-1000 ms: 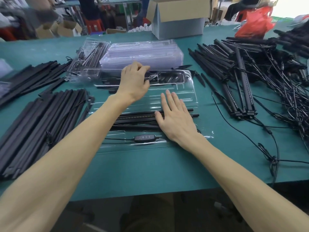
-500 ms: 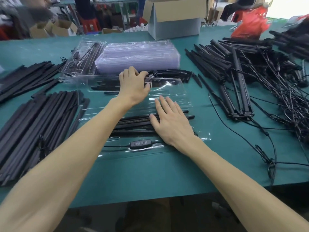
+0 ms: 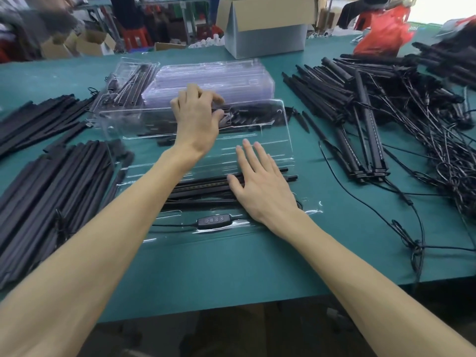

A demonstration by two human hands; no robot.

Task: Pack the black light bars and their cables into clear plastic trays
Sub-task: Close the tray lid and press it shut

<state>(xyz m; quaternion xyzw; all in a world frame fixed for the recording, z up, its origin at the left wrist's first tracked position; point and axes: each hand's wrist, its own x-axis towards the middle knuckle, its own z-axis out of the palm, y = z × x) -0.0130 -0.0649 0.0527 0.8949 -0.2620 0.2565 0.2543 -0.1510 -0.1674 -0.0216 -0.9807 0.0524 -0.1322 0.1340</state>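
In the centre of the frame a clear plastic tray is lying open on the green bench, with several black light bars lying side by side along its middle channels. The right hand is resting flat on those bars toward their right end; its grip is released, the fingers straight and slightly spread, pointing to the top of the frame. Just below the bars, in the tray's lowest channel, an inline controller with a row of small buttons is sitting on its thin cable. The left hand is reaching over the tray to the clear lid, which is standing tilted up above the tray; the grip is grasping the lid's upper edge, fingers curled over it and the thumb pressing at the right. Behind the lid a stack of empty trays is sitting at upper centre, beside a packed tray to its left. A pile of black bars is filling the left side, and a heap of light bars with tangled cables is spreading across the right. A cardboard box is standing at the top, a red bag to its right
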